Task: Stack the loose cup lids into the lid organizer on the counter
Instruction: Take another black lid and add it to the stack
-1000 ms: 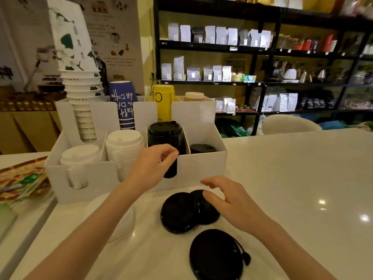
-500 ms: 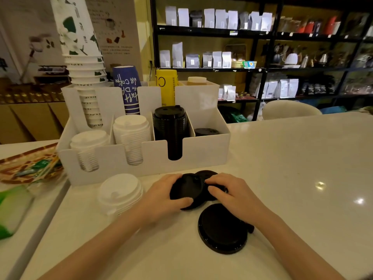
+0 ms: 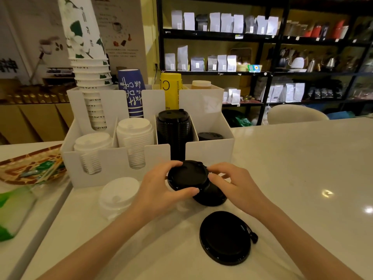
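The white lid organizer [image 3: 210, 151] stands on the counter with two stacks of white lids, a tall stack of black lids [image 3: 173, 126] and a low black stack [image 3: 210, 136]. My left hand [image 3: 159, 186] grips a black lid [image 3: 186, 175], lifted just above the counter in front of the organizer. My right hand [image 3: 232, 183] touches that lid's right edge with its fingertips. A second black lid [image 3: 212, 196] lies partly under it. A third, larger black lid [image 3: 225, 237] lies nearer to me. A short stack of loose white lids [image 3: 119, 196] sits left of my left hand.
Paper cup stacks [image 3: 90, 73] rise from the organizer's back compartments. A patterned tray with packets [image 3: 30, 168] lies at the left, past the counter's seam. A white chair [image 3: 294, 114] and dark shelves stand behind. The marble counter [image 3: 302, 168] stretches to the right.
My left hand came down from the organizer's black stack to the loose black lids. Both hands closed around the top lid, which now sits raised over the one beneath.
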The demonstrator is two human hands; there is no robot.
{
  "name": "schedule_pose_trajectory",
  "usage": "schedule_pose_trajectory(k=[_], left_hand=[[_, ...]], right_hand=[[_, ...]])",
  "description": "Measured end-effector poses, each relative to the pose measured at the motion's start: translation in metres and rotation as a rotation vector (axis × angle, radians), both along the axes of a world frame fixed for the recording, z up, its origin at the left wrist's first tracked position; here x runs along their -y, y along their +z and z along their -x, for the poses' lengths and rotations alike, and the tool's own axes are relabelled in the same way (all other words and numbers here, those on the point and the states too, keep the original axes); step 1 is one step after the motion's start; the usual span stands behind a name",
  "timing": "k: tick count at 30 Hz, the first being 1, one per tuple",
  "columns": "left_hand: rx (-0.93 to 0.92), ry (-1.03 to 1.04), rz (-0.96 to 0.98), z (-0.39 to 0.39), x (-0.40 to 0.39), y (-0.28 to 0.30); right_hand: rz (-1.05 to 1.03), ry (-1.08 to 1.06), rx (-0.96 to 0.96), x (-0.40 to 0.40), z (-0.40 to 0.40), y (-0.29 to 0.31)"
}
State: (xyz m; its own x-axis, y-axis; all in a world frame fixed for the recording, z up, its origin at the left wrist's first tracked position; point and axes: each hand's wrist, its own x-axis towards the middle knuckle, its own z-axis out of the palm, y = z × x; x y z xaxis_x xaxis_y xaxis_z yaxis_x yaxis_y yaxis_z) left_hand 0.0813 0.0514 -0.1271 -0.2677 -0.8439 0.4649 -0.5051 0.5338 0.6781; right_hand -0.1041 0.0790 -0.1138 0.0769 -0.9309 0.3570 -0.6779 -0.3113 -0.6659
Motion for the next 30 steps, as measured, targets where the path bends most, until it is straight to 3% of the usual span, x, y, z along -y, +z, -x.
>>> schedule_pose_trajectory(k=[8, 15, 21, 30], left_hand=[[-0.159, 0.124, 0.181, 0.007, 0.023, 0.059], [-0.243, 0.222, 0.194, 0.014, 0.067, 0.09], [-0.314, 0.288, 0.188, 0.016, 0.102, 0.085], [-0.168, 0.307, 0.139, 0.015, 0.115, 0.076]], right_hand=[[0.198, 0.015, 0.253, 0.043, -0.011, 0.049], [0.343, -0.008, 0.399, 0.09, -0.022, 0.076], [0.211, 0.07, 0.427, 0.124, -0.024, 0.071], [0.082, 0.09, 0.458, 0.144, -0.016, 0.06]])
